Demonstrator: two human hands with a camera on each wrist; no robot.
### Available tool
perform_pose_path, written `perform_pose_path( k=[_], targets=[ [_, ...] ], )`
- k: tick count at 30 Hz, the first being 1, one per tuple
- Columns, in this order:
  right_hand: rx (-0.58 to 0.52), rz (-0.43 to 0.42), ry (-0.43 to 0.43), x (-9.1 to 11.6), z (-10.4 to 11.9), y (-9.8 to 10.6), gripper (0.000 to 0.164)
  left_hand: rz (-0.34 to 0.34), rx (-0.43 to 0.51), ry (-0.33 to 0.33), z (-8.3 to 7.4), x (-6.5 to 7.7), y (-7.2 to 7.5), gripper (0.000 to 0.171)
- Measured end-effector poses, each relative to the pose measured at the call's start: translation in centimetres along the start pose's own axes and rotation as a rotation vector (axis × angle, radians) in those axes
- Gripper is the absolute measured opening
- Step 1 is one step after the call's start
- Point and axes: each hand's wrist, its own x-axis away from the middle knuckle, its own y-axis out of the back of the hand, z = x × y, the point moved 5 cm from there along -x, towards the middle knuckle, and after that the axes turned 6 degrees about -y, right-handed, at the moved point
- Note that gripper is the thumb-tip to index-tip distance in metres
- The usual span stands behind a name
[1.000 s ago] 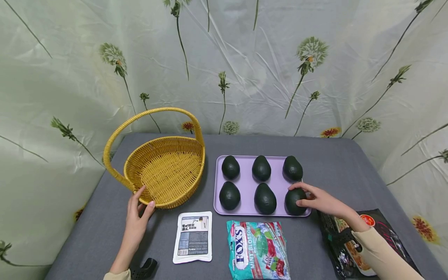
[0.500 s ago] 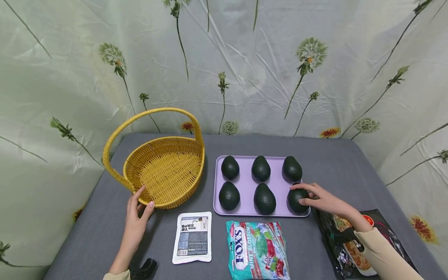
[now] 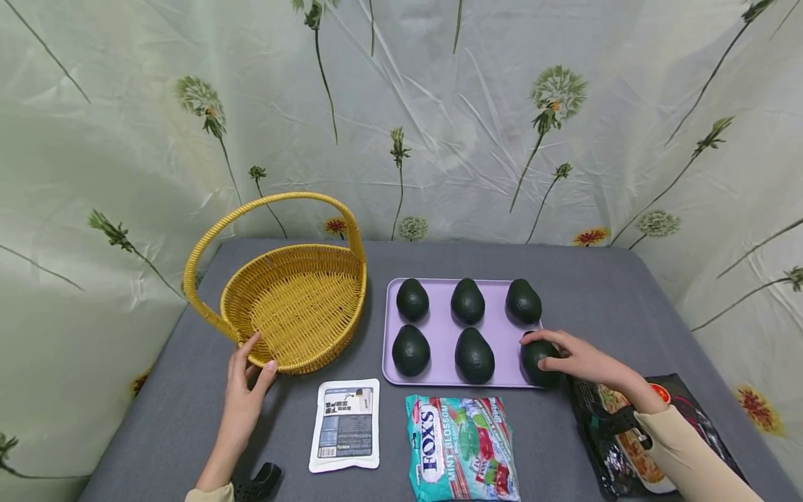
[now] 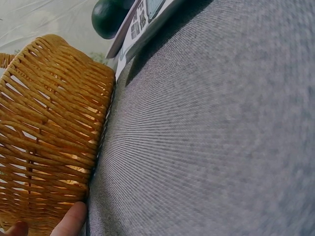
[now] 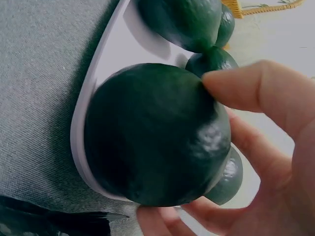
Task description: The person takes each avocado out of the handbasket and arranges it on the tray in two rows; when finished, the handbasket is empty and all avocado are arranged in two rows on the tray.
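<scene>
In the head view my left hand (image 3: 245,394) holds the near left side of a yellow wicker basket (image 3: 295,307), index finger at the rim and thumb lower on the wall. The left wrist view shows fingertips (image 4: 71,221) against the weave. My right hand (image 3: 580,359) grips a dark green avocado (image 3: 534,362) between thumb and fingers. It overlaps the near right corner of a lilac tray (image 3: 439,362). In the right wrist view this avocado (image 5: 157,137) fills the middle, with fingers (image 5: 236,88) around its side. Several other avocados (image 3: 475,357) stand in two rows on the tray.
A white pouch (image 3: 345,425) lies in front of the basket. Close to the tray's near edge is a teal Fox's candy bag (image 3: 463,450). A black food package (image 3: 652,439) sits under the right forearm. Behind the grey table (image 3: 583,272) hangs a flowered curtain (image 3: 439,125).
The right hand has shifted the gripped avocado slightly to the right, over the tray's corner. The left hand and the basket stay where they were.
</scene>
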Motion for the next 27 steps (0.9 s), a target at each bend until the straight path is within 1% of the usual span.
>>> perform_pose_path(
  k=[4, 11, 15, 19, 23, 27],
  targets=[
    [0.005, -0.023, -0.028, 0.2, -0.1, 0.1, 0.036, 0.002, -0.001, 0.008, 0.1, -0.1, -0.1, 0.062],
    [0.027, -0.077, -0.037, 0.3, -0.1, 0.2, 0.037, 0.004, -0.008, 0.000, 0.3, -0.3, -0.1, 0.062],
    [-0.001, -0.097, -0.063, 0.5, -0.1, 0.5, 0.039, 0.021, -0.026, 0.004, 0.0, -0.4, 0.2, 0.062],
    [-0.031, -0.120, -0.087, 0.9, -0.1, 1.0, 0.042, 0.074, -0.040, 0.038, -0.6, -0.6, 0.4, 0.065],
    [-0.043, -0.168, -0.095, 1.1, 0.0, 1.5, 0.046, 0.135, -0.052, 0.069, -1.5, -0.7, 0.9, 0.068],
    [-0.031, -0.248, -0.042, 1.2, 0.7, 2.0, 0.048, 0.222, -0.072, 0.098, -2.7, -0.6, 1.7, 0.069]
  ],
)
